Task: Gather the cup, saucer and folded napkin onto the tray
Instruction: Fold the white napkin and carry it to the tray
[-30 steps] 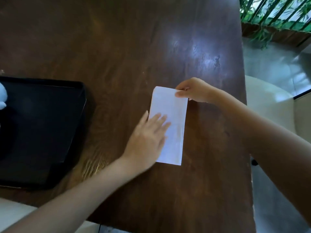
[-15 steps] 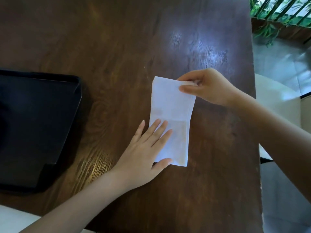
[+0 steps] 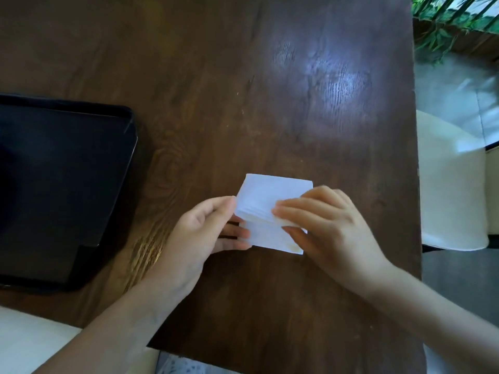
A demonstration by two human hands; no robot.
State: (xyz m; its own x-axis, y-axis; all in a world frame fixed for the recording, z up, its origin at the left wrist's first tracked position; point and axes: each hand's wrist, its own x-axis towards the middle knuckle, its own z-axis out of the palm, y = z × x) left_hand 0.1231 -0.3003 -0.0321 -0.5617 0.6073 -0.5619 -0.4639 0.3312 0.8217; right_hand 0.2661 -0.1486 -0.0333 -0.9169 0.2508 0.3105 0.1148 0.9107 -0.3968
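- Folding the napkin (image 3: 272, 197) on the bench (image 3: 243, 103): my right hand (image 3: 329, 225) pinches its top flap, my left hand (image 3: 199, 233) pinches its edge.
- Next, I think: press flat, carry to the tray (image 3: 67, 184).

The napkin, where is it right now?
In the head view the napkin sits on the wooden table, right of the black tray, held between the left hand and right hand.

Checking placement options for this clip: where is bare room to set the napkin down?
The black tray looks bare as far as shown; the table beyond the napkin is bare too. Crowded only where left hand and right hand hold it.
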